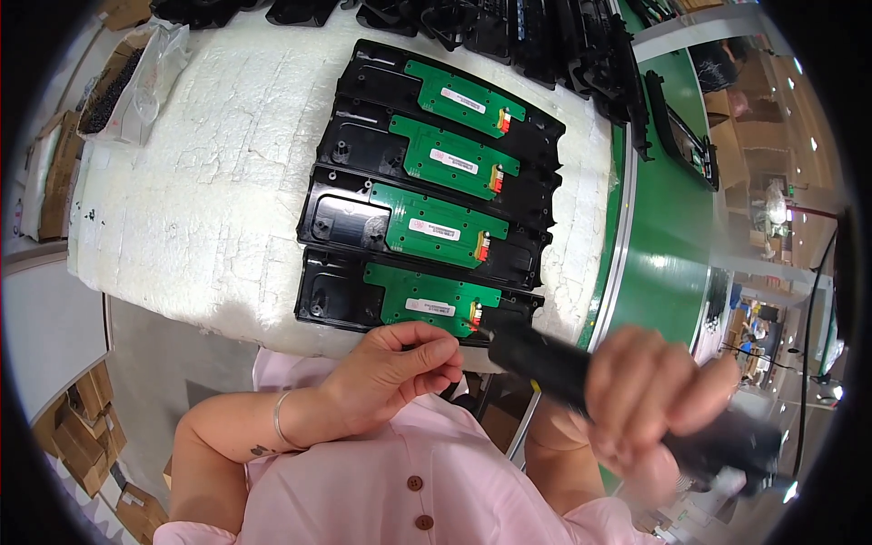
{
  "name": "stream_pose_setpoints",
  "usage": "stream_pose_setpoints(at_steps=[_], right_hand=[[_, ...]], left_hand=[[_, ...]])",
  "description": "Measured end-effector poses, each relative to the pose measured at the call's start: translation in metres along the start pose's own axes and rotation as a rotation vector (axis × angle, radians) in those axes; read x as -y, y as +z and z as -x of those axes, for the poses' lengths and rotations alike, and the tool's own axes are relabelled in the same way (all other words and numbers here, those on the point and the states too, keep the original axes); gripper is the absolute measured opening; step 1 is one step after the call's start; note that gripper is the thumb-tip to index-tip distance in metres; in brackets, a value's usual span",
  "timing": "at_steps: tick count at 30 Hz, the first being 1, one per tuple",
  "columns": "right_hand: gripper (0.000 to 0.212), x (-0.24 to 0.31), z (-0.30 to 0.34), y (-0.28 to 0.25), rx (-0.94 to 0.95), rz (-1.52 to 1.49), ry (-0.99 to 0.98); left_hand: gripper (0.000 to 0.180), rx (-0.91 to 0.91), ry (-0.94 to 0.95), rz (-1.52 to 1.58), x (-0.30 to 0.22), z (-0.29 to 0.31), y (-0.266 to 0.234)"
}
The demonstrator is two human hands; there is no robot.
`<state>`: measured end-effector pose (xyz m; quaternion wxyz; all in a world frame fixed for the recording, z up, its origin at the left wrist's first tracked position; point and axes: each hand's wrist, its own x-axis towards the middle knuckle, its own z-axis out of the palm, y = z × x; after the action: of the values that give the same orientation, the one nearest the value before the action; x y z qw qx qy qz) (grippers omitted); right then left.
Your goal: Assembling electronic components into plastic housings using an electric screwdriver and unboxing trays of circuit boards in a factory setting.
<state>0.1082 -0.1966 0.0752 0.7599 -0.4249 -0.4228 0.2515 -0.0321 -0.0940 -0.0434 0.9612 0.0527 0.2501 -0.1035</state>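
My right hand (649, 391), smeared by motion, is wrapped round a black electric screwdriver (543, 365). The driver's bit points left toward the near edge of the nearest green circuit board (386, 282). My left hand (391, 368) is closed in a pinch just below that board; whatever may be between the fingertips is too small to make out. The board lies in a black plastic housing (331, 291) and carries a white label and a red-and-white connector (475, 316). Behind it, several like housings with boards, such as this farther circuit board (413, 213), lie in a column.
White foam padding (200, 209) covers the work surface. An open box of small dark parts (113, 95) stands at the far left. More black plastic parts (518, 36) crowd the far edge. To the right runs a green surface (663, 245) with a metal edge.
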Motion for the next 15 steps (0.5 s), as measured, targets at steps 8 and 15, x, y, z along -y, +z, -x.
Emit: stream_pose_setpoints(at_steps=[8, 15], right_hand=[[0.028, 0.009, 0.004, -0.003, 0.173, -0.172, -0.063], [0.021, -0.003, 0.0, -0.005, 0.269, -0.067, -0.064]], left_hand=[[0.011, 0.068, 0.016, 0.053, 0.002, -0.001, 0.0], [0.025, 0.113, -0.024, 0.091, 0.007, 0.0, 0.005]])
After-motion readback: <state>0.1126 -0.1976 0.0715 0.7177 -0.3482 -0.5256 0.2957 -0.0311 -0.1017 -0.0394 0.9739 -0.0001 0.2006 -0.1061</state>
